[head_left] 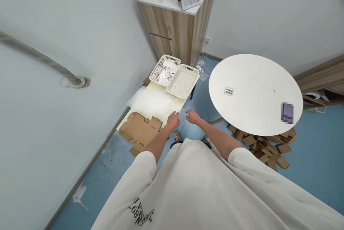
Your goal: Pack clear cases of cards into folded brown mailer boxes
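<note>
- On the yellow tabletop (158, 89), at the end nearer the wearer, I see the flat cardboard blank (141, 129), its flaps spread and part of it overhanging the edge.
- At the tabletop's right edge I have the left hand (173, 119), fingers curled; just beyond that edge is the right hand (192, 116), fingers loosely bent. Something see-through may span the gap between them; from here I cannot tell whether either one grips it.
- As for progress, I see no fold raised on the blank, so I judge its shaping not begun.
- On the tabletop's middle lie white plastic sheets (149, 101).
- At its far end, the left basket (177, 60) holds a heap of pale packets (165, 73); the right basket (183, 82) shows its perforated floor.
- Right of the tabletop, well apart, stands the round table (252, 79); by its base, a pile of brown cardboard pieces (268, 147) looks folded, though I cannot confirm it.
- Behind the tabletop I get the wooden cabinet (172, 25).
</note>
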### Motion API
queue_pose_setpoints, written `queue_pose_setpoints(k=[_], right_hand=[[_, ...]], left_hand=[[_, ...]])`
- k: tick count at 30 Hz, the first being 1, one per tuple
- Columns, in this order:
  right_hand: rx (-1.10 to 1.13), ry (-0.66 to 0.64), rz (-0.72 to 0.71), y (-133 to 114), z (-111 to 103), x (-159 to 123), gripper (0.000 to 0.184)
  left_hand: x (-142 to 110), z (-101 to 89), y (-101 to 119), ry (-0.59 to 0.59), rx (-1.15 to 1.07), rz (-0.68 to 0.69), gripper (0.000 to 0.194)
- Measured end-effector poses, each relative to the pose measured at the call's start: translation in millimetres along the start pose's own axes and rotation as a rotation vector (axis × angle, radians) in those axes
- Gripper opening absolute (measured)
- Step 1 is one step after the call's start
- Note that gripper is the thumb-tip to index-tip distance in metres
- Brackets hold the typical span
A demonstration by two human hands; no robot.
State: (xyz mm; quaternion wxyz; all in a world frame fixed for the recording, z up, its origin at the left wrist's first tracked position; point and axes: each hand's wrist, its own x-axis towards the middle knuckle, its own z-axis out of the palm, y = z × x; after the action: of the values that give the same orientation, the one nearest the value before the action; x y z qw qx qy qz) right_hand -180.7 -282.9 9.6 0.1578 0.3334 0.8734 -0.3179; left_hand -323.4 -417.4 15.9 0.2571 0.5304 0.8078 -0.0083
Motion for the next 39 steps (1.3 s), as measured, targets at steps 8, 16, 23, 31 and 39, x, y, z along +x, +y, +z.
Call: queue_pose_setpoints(k=[8,16,23,31,39], right_hand=[[0.073,0.089,0.248,-51.5,27.5,39.0,0.033],[0.158,0.142,0.351,-60.3,30.6,51.1,0.037],[0.119,0.073,0.155,-78.9,15.4,45.4,0.024],[0.068,0.323,-0.135,-103.7,-18.2,38.2,0.032],[0.125,0.292,0.081,-90.8,-33.0,31.6,0.029]], left_hand=[[-8.4,-6.1,-51.7,-0.08,-0.015,0.073,0.042],[-3.3,-2.2,-61.9,-0.107,-0.077,0.106,0.043],[-1.1,-2.8,-65.6,-0.123,-0.094,0.099,0.041],[-4.3,-22.2,-47.5,0.188,-0.161,-0.053,0.029],[-0.9,-31.3,-37.9,0.261,-0.206,-0.116,0.031]])
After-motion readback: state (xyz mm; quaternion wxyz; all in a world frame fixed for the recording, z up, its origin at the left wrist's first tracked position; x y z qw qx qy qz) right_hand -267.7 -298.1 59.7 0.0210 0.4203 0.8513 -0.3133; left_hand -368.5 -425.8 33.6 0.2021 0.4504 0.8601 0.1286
